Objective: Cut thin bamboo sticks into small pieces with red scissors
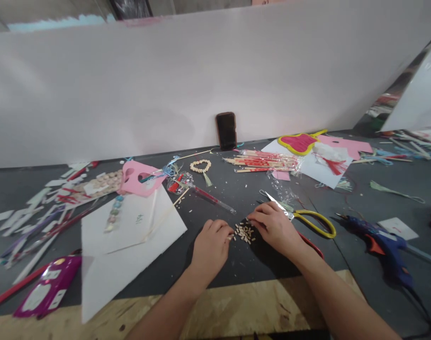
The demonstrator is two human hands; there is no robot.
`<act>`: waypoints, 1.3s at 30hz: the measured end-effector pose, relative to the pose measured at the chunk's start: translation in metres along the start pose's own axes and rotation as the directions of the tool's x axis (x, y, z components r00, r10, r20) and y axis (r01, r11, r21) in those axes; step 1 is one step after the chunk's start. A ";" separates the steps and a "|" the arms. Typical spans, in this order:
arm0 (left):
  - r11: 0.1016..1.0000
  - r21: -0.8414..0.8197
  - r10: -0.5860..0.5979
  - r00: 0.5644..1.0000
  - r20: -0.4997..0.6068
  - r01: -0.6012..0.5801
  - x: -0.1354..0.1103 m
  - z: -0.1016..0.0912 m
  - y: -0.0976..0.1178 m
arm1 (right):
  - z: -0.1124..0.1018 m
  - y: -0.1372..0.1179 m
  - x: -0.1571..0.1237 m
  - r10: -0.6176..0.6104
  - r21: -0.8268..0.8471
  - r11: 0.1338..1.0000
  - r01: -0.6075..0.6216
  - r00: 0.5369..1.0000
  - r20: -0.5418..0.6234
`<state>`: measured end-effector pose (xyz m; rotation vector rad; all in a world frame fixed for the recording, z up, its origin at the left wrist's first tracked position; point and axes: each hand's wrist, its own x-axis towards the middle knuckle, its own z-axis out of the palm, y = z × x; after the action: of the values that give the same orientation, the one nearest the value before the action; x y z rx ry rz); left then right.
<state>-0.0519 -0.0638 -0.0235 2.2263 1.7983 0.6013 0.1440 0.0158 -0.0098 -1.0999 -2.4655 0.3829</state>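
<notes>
A small heap of short wooden tube beads (245, 232) lies on the dark grey mat (236, 198) between my two hands. My left hand (211, 243) rests knuckles up just left of the heap, fingers curled, its fingertips pinched at the heap's left edge. My right hand (274, 226) lies to the right of the heap, fingers bent down and touching the beads' upper right side. What either pinch holds is too small to make out.
Yellow-handled scissors (307, 218) lie just right of my right hand, a blue glue gun (381, 243) farther right. White paper sheets (130, 231), a pink mask cutout (140, 178), a bead bracelet (200, 165), a bundle of sticks (265, 162) and a phone (225, 131) against the white board surround the mat.
</notes>
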 end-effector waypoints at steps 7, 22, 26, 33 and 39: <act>1.000 0.004 -0.003 1.000 0.023 0.003 0.001 0.000 0.000 | 0.007 -0.011 0.000 0.010 -0.104 0.995 -0.007 1.000 0.029; 1.000 -0.024 -0.008 1.000 -0.012 0.008 0.001 -0.001 0.001 | -0.001 -0.001 -0.001 -0.027 -0.009 1.000 0.028 0.997 0.071; 0.999 -0.034 -0.014 1.000 -0.005 0.014 0.000 -0.002 0.002 | -0.005 0.001 -0.001 -0.005 0.045 0.999 0.002 0.998 0.055; 0.998 -0.066 0.012 1.000 -0.005 -0.012 -0.001 -0.003 0.005 | -0.007 -0.005 -0.001 -0.061 0.090 0.995 0.050 0.991 0.122; 0.998 -0.059 -0.008 1.000 -0.002 0.008 -0.001 -0.003 0.005 | -0.006 0.006 0.000 0.038 0.096 0.994 -0.043 0.998 0.046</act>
<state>-0.0493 -0.0658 -0.0193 2.1793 1.7664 0.6474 0.1509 0.0199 -0.0066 -1.1140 -2.4379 0.5386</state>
